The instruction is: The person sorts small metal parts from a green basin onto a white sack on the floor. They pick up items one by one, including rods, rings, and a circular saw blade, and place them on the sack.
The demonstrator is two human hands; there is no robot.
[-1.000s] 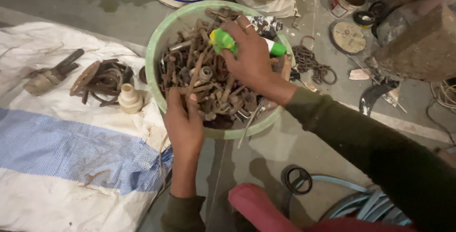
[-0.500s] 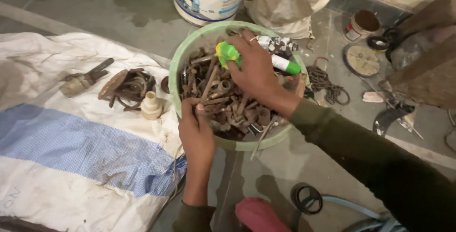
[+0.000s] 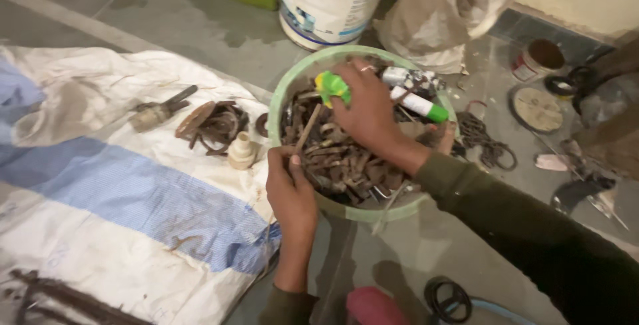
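A pale green plastic bowl (image 3: 286, 92) sits on the floor, filled with rusty bolts and metal scraps (image 3: 339, 162). My left hand (image 3: 289, 188) grips the bowl's near rim, thumb inside. Over the heap, my right hand (image 3: 366, 109) reaches in with its fingers curled among the pieces, beside a bright green and yellow object (image 3: 331, 87). A white tube with a green cap (image 3: 419, 105) lies at the bowl's far side. What the right fingers hold is hidden.
A white and blue woven sack (image 3: 120, 198) is spread on the left, with a rusty tool (image 3: 156, 112), rusty rings (image 3: 213, 124) and a cream fitting (image 3: 241, 152) on it. A white bucket (image 3: 329, 2), a plastic bag (image 3: 452, 12), a chain (image 3: 482, 142) and small tins stand behind.
The view has shifted, so the bowl sits lower and more central. My right hand has moved slightly deeper into the scraps; my left hand stays on the rim.
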